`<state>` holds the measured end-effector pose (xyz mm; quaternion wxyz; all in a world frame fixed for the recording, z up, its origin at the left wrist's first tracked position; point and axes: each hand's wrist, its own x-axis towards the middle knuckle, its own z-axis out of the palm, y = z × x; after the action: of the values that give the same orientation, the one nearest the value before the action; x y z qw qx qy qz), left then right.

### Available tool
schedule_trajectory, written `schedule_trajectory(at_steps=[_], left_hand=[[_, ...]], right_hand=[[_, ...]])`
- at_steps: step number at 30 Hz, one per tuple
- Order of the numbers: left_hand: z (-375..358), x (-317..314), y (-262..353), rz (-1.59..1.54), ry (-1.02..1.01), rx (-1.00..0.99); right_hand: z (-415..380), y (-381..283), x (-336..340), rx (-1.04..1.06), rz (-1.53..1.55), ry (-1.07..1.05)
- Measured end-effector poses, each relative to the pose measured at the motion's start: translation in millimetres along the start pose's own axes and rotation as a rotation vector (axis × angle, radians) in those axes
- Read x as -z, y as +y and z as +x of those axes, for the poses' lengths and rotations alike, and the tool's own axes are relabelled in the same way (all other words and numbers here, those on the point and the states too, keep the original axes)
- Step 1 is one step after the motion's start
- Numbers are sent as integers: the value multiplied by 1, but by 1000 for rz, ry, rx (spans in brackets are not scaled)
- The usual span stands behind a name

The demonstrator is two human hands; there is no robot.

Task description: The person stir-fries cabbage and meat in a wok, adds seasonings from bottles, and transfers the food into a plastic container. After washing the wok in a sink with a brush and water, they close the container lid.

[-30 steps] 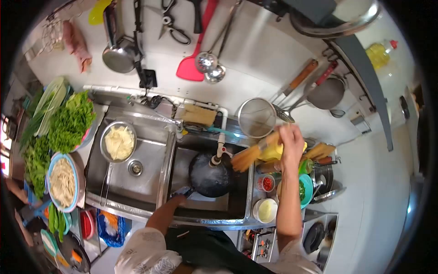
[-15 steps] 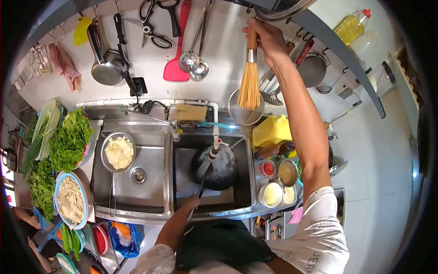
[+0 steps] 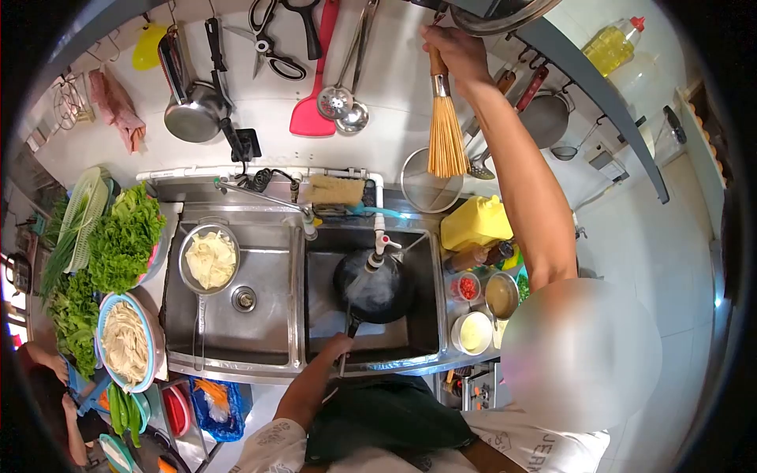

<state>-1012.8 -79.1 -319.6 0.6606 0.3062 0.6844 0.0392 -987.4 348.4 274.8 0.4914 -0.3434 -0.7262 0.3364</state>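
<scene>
Up at the rack, my right hand (image 3: 456, 54) is wrapped round the wooden handle of a bamboo whisk brush (image 3: 448, 134), whose bristles point down against the wall. My left hand (image 3: 339, 345) grips the handle of a black wok (image 3: 374, 288), which rests in the right sink basin (image 3: 322, 244). A white tap (image 3: 382, 244) stands over the wok, and whitish water shows inside it. A thin metal utensil lies beside the wok handle at my left hand.
A strainer of pale food (image 3: 211, 260) sits over the left basin. Leafy greens (image 3: 126, 236) and a basket of pale strips (image 3: 124, 345) stand at left. A yellow jug (image 3: 475, 223) and small bowls are right of the sink. A co-worker's hands (image 3: 59, 378) show at lower left.
The view has shifted slightly. The wok has turned a little, with its handle now more upright in view. My right hand still holds the brush at the rack.
</scene>
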Motion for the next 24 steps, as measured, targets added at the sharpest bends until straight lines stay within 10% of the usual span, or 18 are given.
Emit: schedule_trajectory(at_steps=[13,16,19,24], left_hand=[[-7,-16,13,-241,-164,-65],[-50,-4,37,-329,-414,-48],[-65,-8,36,-630,-616,-20],[-91,-11,34,-1240,-1060,66]], right_hand=[[-62,36,-2,214,-384,185],[-184,72,-2,43,-571,70],[-292,132,-28,-422,-1160,-614],[-360,159,-78,-556,-1013,-485]])
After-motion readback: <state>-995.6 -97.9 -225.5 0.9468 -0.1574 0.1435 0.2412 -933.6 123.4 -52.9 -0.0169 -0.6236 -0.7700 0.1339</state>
